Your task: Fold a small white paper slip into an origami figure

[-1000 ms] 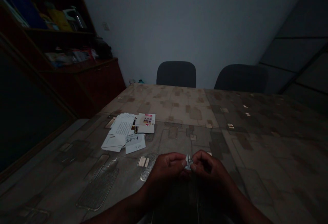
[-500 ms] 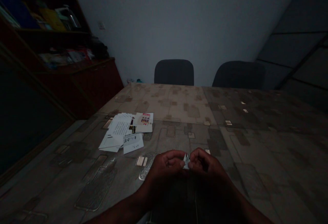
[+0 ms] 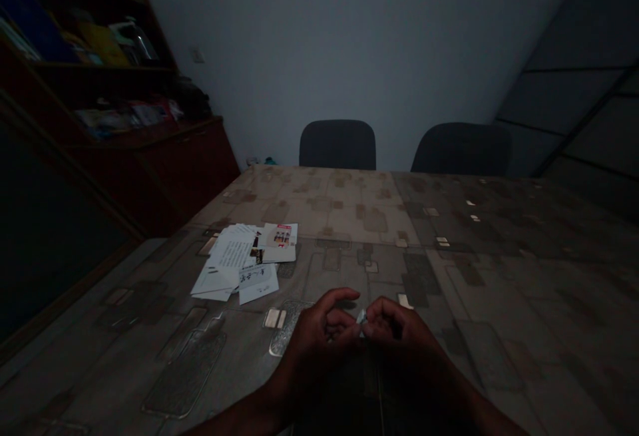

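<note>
A small folded piece of pale paper is between my two hands, just above the near edge of the table. My right hand is closed, its thumb and index finger pinching the paper's right side. At the paper's left side is my left hand, its thumb and a curled finger against the edge while the index finger is raised and stretched out. Much of the paper is covered by fingertips, and the dim light hides its finer folds.
A loose pile of white printed papers and cards lies on the patterned tablecloth to the left. Two dark chairs stand at the far side against the wall. A cabinet with shelves fills the left.
My left index finger has lifted off the paper and straightened. The paper has turned and shows less of its face. The view has shifted slightly.
</note>
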{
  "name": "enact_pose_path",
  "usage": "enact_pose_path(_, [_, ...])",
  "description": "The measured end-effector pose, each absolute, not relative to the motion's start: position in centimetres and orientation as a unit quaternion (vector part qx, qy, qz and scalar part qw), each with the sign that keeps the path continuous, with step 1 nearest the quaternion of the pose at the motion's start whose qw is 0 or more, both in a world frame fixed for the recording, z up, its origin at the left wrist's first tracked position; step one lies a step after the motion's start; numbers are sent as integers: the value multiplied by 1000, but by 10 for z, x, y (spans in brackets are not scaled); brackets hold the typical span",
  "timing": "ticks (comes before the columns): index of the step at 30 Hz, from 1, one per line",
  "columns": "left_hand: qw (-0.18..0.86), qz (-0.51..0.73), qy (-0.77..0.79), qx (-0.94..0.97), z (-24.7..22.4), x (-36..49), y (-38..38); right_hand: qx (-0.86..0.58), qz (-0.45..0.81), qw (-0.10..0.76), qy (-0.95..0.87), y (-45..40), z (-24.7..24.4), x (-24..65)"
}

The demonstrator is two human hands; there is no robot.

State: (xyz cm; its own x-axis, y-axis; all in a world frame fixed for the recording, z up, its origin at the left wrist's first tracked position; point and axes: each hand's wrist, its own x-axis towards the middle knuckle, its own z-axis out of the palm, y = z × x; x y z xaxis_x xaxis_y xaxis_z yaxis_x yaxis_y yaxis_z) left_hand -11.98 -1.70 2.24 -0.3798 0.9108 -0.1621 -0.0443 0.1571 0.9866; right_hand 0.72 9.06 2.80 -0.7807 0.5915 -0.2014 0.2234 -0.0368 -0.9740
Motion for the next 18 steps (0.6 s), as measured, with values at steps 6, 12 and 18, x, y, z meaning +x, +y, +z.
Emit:
enact_pose_path(6, [474, 559, 598, 323, 20, -120, -19, -293, 657, 150, -679, 92, 16, 9])
enact_pose_path(12, [471, 561, 603, 316, 17, -121, -17, -288, 660, 125, -683, 93, 19, 8])
enact_pose_path(18, [500, 578, 573, 297, 16, -118, -18, -298, 641, 131, -695, 92, 23, 6])
